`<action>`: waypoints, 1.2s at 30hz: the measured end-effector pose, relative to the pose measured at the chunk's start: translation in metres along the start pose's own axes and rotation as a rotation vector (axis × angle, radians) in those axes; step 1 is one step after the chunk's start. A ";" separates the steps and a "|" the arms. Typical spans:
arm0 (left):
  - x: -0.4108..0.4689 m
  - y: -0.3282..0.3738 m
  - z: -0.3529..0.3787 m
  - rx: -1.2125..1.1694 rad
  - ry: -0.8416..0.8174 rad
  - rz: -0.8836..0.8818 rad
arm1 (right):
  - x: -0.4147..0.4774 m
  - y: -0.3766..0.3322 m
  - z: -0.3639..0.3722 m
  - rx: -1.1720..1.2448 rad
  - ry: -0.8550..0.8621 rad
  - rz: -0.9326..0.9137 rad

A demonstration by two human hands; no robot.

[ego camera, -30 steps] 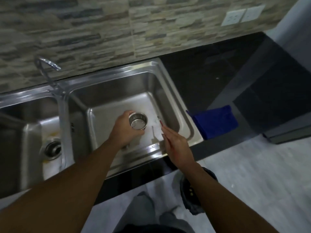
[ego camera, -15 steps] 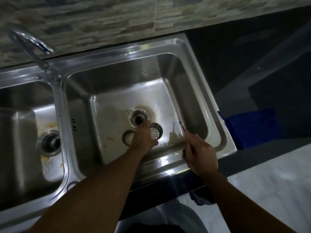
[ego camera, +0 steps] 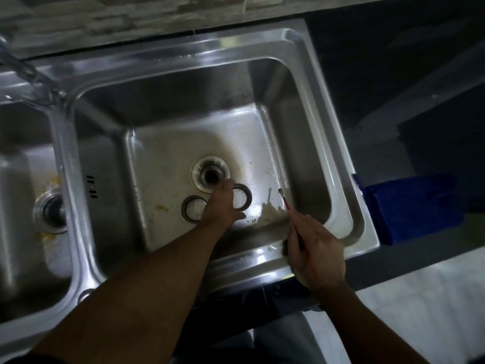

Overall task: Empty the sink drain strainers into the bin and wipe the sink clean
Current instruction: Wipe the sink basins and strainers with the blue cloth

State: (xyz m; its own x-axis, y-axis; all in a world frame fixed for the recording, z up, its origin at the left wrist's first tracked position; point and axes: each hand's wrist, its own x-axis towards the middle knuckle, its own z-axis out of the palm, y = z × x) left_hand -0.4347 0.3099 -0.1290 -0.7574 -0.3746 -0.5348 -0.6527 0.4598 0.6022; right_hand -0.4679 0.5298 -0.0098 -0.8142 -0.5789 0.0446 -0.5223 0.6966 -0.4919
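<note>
The left hand [ego camera: 223, 206] is reaching down to the floor of the right basin [ego camera: 168, 158], its fingers [ego camera: 227, 185] curled at the near edge of the open drain [ego camera: 211, 176]; whether they are pinching anything I cannot tell, since the knuckles are hiding the tips. Just either side of those fingers two round strainers are lying flat on the steel, the left strainer [ego camera: 193, 207] and the right strainer [ego camera: 242, 197], probably set there so the drain hole stays clear for cleaning. Both are looking pale inside with a dull metal rim. The right hand [ego camera: 316, 254] is resting over the near sink rim, fingers closed around a thin red-handled tool [ego camera: 284, 199] pointing toward a smear of food residue [ego camera: 270, 215]. Further right, a blue cloth [ego camera: 412, 206] is waiting on the dark bench [ego camera: 380, 74].
</note>
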 end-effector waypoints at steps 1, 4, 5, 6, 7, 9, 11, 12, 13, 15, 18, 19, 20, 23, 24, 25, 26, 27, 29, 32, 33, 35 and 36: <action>0.000 0.000 0.000 -0.007 -0.004 -0.005 | 0.000 0.001 0.001 -0.006 0.008 -0.008; -0.003 0.001 -0.003 -0.013 -0.028 -0.024 | -0.001 0.002 0.003 -0.019 0.024 -0.026; -0.004 0.003 -0.006 -0.005 -0.037 -0.035 | -0.001 0.003 0.003 -0.021 0.025 -0.026; -0.007 0.004 -0.008 0.008 -0.044 -0.051 | -0.001 0.003 0.003 -0.022 0.025 -0.026; -0.010 0.005 -0.011 0.023 -0.040 -0.067 | -0.001 0.004 0.003 -0.020 0.020 -0.025; -0.018 0.007 -0.016 0.049 0.005 -0.086 | -0.002 0.004 0.003 -0.015 0.011 -0.030; -0.028 0.012 -0.021 0.102 0.050 -0.079 | -0.001 0.002 0.001 0.006 0.003 -0.032; -0.034 0.016 -0.024 0.134 0.066 -0.063 | 0.000 0.001 0.000 0.020 -0.001 -0.031; -0.042 0.021 -0.027 0.150 0.081 -0.044 | 0.000 -0.001 -0.002 0.033 0.000 -0.034; -0.059 0.031 -0.029 0.125 0.094 -0.005 | 0.000 -0.003 -0.004 0.053 0.003 -0.040; -0.087 0.045 -0.023 0.081 0.083 0.049 | 0.002 -0.006 -0.007 0.142 0.012 0.025; -0.096 0.049 -0.019 0.086 0.083 0.068 | 0.006 -0.007 -0.008 0.195 0.022 0.048; -0.105 0.052 -0.013 0.096 0.088 0.084 | 0.012 -0.009 -0.011 0.258 0.046 0.051; -0.124 0.054 0.001 0.208 0.139 0.087 | 0.038 -0.010 -0.025 0.418 0.196 -0.038; -0.126 0.055 0.003 0.237 0.161 0.076 | 0.051 -0.006 -0.030 0.427 0.254 -0.074; -0.127 0.057 0.004 0.246 0.173 0.064 | 0.065 0.000 -0.035 0.411 0.303 -0.111; -0.126 0.060 0.006 0.245 0.174 0.061 | 0.080 0.010 -0.040 0.374 0.339 -0.151; -0.125 0.065 0.008 0.242 0.168 0.070 | 0.096 0.021 -0.045 0.317 0.358 -0.188; -0.124 0.081 0.014 0.231 0.164 0.115 | 0.127 0.045 -0.056 0.196 0.335 -0.220; -0.127 0.103 0.030 0.276 0.151 0.208 | 0.165 0.080 -0.068 0.066 0.208 -0.187; -0.128 0.107 0.033 0.317 0.163 0.231 | 0.175 0.088 -0.072 0.003 0.138 -0.160; -0.130 0.108 0.034 0.348 0.229 0.246 | 0.191 0.102 -0.080 -0.150 0.010 -0.123; -0.129 0.107 0.033 0.342 0.265 0.244 | 0.198 0.107 -0.083 -0.221 -0.040 -0.126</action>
State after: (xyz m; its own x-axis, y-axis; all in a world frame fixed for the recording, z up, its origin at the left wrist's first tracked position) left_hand -0.4062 0.4343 -0.0147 -0.8955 -0.3943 -0.2065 -0.4449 0.7811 0.4381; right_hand -0.7057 0.5248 0.0189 -0.7306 -0.6804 0.0574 -0.6657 0.6909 -0.2820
